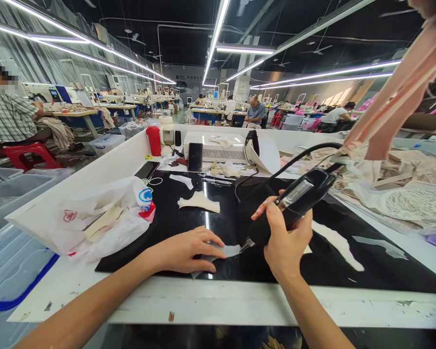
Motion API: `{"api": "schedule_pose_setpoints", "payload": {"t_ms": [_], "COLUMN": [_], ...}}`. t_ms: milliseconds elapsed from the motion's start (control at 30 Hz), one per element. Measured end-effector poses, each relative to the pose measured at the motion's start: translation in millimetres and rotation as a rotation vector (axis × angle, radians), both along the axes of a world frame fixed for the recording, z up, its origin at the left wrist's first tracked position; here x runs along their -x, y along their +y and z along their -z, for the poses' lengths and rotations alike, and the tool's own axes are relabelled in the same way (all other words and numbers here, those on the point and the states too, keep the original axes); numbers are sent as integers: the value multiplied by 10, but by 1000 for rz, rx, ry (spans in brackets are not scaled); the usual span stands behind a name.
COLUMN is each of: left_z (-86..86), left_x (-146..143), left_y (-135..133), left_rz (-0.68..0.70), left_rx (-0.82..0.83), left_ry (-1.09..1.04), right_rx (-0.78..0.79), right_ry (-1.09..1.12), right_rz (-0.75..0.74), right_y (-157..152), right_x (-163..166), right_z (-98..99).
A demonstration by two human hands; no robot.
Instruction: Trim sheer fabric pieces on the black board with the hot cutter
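My left hand (194,247) lies palm down on the black board (225,194), its fingers stretched out over a small translucent grey-white piece (231,250) and pressing it flat. My right hand (288,237) is wrapped round a black corded power tool (301,196), tilted down to the left. The tool's flat metal tip (246,245) meets or nearly meets the piece's right end; I cannot tell which. Beyond my left hand is a cream curved piece (199,202). To the right of my right hand lies a long cream strip (337,245).
A plastic bag (109,218) with cut pieces stands at left. A phone (195,157) leans at the back near a red bottle (153,140). Pink straps (396,97) hang by the tool's cord (298,157). Cut scraps (414,167) pile up at right. Several people sit at work farther off.
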State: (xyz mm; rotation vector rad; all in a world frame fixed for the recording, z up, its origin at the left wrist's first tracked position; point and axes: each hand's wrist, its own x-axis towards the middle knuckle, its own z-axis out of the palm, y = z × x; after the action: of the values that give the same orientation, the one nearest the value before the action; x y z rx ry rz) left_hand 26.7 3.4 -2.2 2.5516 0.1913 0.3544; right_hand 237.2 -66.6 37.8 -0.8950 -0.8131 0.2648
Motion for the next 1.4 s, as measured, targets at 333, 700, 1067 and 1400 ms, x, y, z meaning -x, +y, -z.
{"api": "schedule_pose_setpoints", "payload": {"t_ms": [333,700,1067,1400], "left_z": [125,183,109,91], "left_x": [9,-57,-28,-148], "left_y": [74,32,132,366], "left_rz": [-371,-381,-537,-754], "left_rx": [73,136,499,562], "left_ry": [-123,-153,-299,-391], "right_rx": [126,317,592,534], "right_ry": [-152,-914,-894,-719], "right_rz": [33,-40,-454,-297], "right_y": [-64,-164,173,581], "right_x": [-130,-190,-82,-90], "right_z": [-39,408,527,540]}}
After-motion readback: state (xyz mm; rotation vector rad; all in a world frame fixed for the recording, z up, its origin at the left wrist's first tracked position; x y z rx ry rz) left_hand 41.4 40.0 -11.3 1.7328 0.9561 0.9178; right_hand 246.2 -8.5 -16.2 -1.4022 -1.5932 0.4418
